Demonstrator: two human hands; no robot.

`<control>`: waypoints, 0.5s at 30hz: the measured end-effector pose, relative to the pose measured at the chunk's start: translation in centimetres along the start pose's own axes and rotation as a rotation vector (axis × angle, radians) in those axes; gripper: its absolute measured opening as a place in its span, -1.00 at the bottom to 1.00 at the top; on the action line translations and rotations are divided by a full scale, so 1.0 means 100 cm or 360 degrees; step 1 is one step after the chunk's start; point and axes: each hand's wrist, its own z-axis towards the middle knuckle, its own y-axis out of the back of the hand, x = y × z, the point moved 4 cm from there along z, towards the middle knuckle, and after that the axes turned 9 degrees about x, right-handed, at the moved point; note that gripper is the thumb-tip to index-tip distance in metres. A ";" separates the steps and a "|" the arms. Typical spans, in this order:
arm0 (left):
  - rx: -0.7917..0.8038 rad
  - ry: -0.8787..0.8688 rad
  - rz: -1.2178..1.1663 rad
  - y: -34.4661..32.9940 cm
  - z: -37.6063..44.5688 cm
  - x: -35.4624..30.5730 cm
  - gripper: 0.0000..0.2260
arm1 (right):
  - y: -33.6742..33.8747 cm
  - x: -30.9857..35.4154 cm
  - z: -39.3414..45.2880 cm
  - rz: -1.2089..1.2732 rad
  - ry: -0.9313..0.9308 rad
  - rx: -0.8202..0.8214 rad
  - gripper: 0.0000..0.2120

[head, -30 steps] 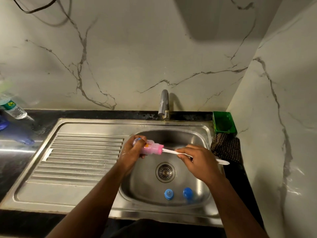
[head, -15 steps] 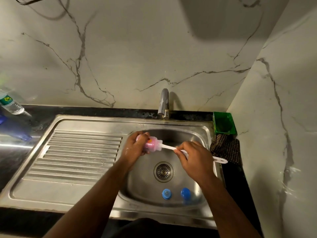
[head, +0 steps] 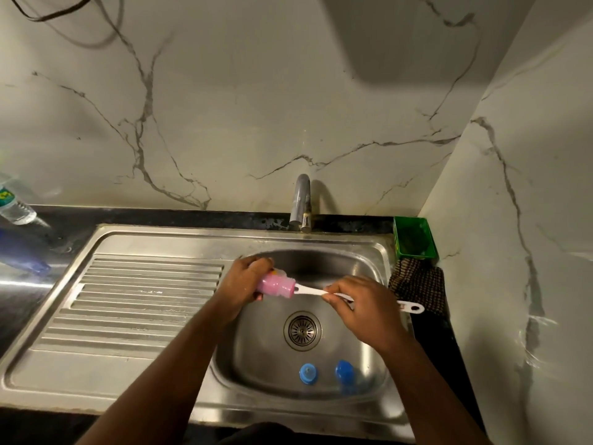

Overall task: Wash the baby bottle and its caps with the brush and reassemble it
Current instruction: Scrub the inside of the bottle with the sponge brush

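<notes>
The fingers of the left hand [head: 247, 284] were curled round the baby bottle [head: 276, 285], and those of the right hand [head: 359, 308] were pinched on the white handle of the brush [head: 313, 291], whose head was pushed inside the bottle's mouth. Both were held above the steel sink [head: 378, 248], in front of the tap [head: 301, 203], from which no water could be seen running. The ribbed drainboard [head: 144, 293] lay to the left, and a green tub [head: 414, 240] and a dark cloth [head: 417, 284] to the right. On the basin floor, near the front wall and just beyond the drain [head: 302, 330], two blue caps [head: 308, 374] were lying a little apart. A slip was judged the likeliest fault: a wet bottle could be twisted out of the grip by the brush and dropped into the basin. The small caps, being loose near the drain, could be knocked about by such a fall.
</notes>
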 end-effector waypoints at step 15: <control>-0.0134 -0.0002 -0.0218 0.002 0.003 -0.003 -0.87 | 0.004 0.005 0.000 0.0090 -0.0202 -0.0077 -0.90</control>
